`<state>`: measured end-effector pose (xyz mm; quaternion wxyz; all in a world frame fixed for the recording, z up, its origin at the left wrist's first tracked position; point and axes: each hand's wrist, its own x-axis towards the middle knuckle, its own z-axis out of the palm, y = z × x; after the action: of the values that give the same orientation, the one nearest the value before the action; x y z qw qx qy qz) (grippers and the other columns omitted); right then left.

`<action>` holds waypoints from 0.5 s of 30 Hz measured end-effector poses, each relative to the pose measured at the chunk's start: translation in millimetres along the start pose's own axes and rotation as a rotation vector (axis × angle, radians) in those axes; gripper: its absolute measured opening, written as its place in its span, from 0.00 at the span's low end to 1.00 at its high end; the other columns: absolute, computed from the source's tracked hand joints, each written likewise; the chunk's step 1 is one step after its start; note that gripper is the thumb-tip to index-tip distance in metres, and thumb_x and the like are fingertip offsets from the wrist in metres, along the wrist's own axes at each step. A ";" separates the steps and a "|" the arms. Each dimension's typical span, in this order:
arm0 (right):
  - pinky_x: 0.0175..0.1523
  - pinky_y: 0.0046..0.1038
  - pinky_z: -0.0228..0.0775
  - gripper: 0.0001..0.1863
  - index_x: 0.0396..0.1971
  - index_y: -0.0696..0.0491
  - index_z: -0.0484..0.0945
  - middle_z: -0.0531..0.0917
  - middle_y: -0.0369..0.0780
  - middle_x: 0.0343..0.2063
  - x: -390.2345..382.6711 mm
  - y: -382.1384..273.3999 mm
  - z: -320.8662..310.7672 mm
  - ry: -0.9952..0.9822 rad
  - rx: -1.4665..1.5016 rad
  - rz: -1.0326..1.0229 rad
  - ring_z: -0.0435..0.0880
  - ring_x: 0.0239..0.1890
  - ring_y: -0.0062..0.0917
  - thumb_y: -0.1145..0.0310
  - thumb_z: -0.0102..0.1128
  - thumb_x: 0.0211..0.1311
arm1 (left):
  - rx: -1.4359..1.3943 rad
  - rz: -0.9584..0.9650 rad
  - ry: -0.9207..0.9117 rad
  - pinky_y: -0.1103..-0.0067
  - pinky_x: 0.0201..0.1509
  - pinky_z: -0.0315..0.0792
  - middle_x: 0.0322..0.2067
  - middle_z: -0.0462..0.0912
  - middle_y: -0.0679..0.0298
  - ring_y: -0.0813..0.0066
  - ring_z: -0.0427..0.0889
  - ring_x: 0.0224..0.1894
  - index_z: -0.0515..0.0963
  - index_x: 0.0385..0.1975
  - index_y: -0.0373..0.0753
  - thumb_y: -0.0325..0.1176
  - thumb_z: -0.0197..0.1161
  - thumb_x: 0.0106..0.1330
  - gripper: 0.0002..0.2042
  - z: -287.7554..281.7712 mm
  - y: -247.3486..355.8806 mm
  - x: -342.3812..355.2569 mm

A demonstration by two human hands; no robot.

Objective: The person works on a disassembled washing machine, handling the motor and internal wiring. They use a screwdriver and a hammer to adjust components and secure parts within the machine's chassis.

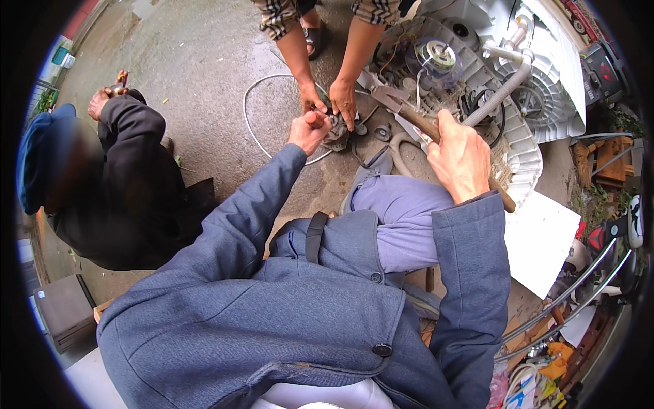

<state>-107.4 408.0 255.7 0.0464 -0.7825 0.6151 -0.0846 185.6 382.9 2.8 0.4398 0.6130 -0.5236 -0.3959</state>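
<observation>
My right hand (462, 157) is wrapped round the wooden handle of a hammer (425, 124). The hammer's metal head points up and to the left, above the ground. My left hand (310, 133) is closed in a fist beside a dirty metal motor-like part (336, 136) on the ground; whatever its fingers grip is hidden. Opposite me, a co-worker's two hands (343, 103) reach down and hold that part from its far side. A small round metal piece (383, 131) lies just right of it.
An opened washing-machine body (521, 167) with a grey drain pipe (507, 88) stands at right. A pale cable (249, 112) loops over the wet concrete. Another person in a blue cap (41, 160) sits at left. White board (541, 238), metal tubes (579, 300) and scrap lie at lower right.
</observation>
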 end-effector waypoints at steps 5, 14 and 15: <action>0.45 0.50 0.75 0.13 0.41 0.55 0.75 0.85 0.53 0.31 0.4 -2.5 -3.1 -0.049 -0.015 0.043 0.85 0.40 0.53 0.71 0.60 0.55 | -0.002 -0.036 -0.040 0.79 0.34 0.80 0.27 0.86 0.64 0.78 0.86 0.27 0.84 0.35 0.33 0.34 0.66 0.68 0.09 3.5 3.3 0.2; 0.45 0.51 0.75 0.12 0.40 0.55 0.75 0.85 0.53 0.31 1.2 -4.6 -4.6 -0.065 -0.016 0.045 0.85 0.39 0.53 0.71 0.60 0.55 | 0.022 -0.043 -0.046 0.79 0.34 0.80 0.27 0.86 0.64 0.77 0.86 0.28 0.84 0.36 0.33 0.33 0.68 0.66 0.09 4.7 -8.7 5.9; 0.45 0.51 0.75 0.12 0.40 0.55 0.75 0.85 0.53 0.31 1.1 -4.4 -4.5 -0.065 -0.021 0.046 0.85 0.39 0.53 0.71 0.60 0.55 | 0.023 -0.043 -0.045 0.79 0.34 0.80 0.27 0.86 0.64 0.78 0.86 0.28 0.84 0.36 0.33 0.34 0.68 0.66 0.09 5.5 -5.3 5.3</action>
<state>-103.7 408.1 260.9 0.0601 -0.7710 0.6319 -0.0515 182.7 377.3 -4.0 0.4124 0.6201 -0.5244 -0.4128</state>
